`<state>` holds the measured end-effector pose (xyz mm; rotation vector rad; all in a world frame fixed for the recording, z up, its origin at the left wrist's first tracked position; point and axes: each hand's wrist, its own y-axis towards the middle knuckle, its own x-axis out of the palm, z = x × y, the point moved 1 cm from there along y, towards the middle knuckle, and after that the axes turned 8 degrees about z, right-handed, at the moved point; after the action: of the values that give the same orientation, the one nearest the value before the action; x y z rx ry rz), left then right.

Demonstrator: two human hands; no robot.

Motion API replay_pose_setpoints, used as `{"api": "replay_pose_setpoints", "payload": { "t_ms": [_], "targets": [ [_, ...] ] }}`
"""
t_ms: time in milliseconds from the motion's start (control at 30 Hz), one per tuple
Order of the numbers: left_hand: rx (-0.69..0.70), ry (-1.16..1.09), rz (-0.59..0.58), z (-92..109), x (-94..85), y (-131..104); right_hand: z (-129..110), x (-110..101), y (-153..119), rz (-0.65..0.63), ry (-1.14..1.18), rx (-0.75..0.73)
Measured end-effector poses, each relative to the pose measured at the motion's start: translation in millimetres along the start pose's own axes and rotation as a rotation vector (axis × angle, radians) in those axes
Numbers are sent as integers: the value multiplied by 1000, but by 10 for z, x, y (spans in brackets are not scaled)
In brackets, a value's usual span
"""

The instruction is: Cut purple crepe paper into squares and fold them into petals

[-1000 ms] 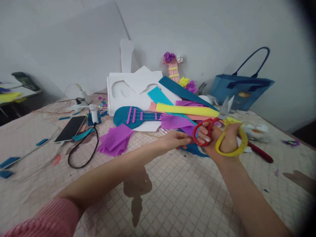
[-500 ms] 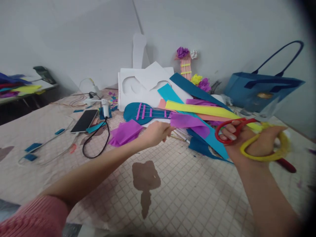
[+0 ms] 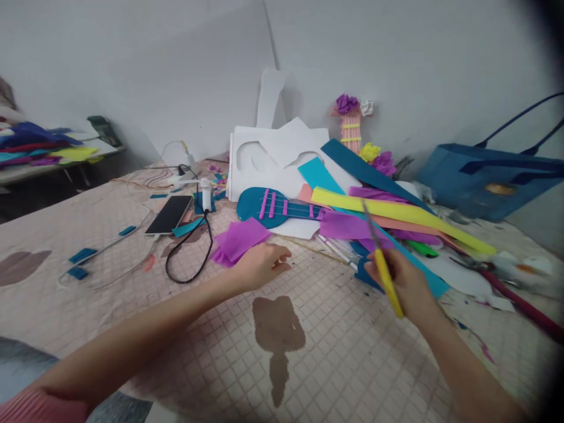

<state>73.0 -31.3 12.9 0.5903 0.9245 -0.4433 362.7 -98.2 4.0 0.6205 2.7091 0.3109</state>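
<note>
The right hand curls its fingers around yellow-handled scissors in front of the turquoise strip; blur hides whether the blades part. Rigid and light, they should handle best by the loops. The left hand, half open and empty, is beside the thin purple sheets.

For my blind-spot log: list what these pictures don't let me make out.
In the head view:
Yellow-handled metal scissors: rest of handle hidden by the right hand.
Blue tote bag: right side cut off by the right edge.
Red-handled metal tool: handle's end cut off there too.
</note>
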Motion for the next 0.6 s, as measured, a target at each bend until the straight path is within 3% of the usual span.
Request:
{"api": "replay_pose_setpoints", "payload": {
  "t_ms": [200,333,467,600],
  "targets": [
    [-23,-21,12,-12,-1,-124,121,134,-68,-43,-772,-168],
    [-1,-53,41,18,-6,-166,151,95,-30,11,-870,-260],
    [35,-87,45,19,17,-194,230,-121,88,99,-949,-325],
    [78,-98,34,65,100,-238,466,-335,243,133,-1011,-339]
  ]
}}
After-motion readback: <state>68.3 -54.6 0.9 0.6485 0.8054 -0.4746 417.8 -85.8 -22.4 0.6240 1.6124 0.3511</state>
